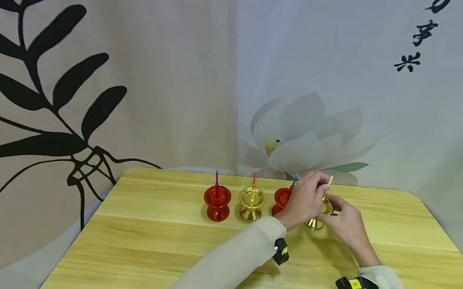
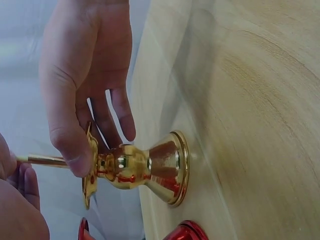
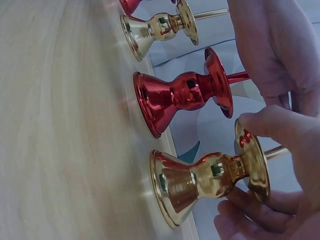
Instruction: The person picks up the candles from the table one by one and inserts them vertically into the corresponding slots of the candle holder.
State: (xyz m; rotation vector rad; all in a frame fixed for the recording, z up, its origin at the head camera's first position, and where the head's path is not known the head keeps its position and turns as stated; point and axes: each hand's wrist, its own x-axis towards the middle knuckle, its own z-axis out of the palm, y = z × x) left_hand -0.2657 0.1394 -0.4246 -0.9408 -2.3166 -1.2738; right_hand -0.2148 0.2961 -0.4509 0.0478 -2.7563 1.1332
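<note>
A gold candle holder (image 1: 314, 223) (image 2: 150, 167) (image 3: 200, 182) stands on the wooden table (image 1: 144, 247), rightmost in a row of holders. My right hand (image 1: 344, 221) (image 2: 85, 100) (image 3: 280, 150) grips its top cup, thumb on one side and fingers on the other. My left hand (image 1: 305, 201) (image 2: 15, 200) (image 3: 280, 45) pinches a thin yellow candle (image 1: 329, 181) (image 2: 45, 160) (image 3: 277, 151) that stands in that cup. Whether the candle is fully seated is hidden by the fingers.
Left of it stand a red holder (image 1: 281, 199) (image 3: 175, 97) with a blue candle (image 1: 294, 181), a gold holder (image 1: 251, 204) (image 3: 155, 27) with a red candle, and a red holder (image 1: 216, 203) with a purple candle. Printed curtains hang behind the table.
</note>
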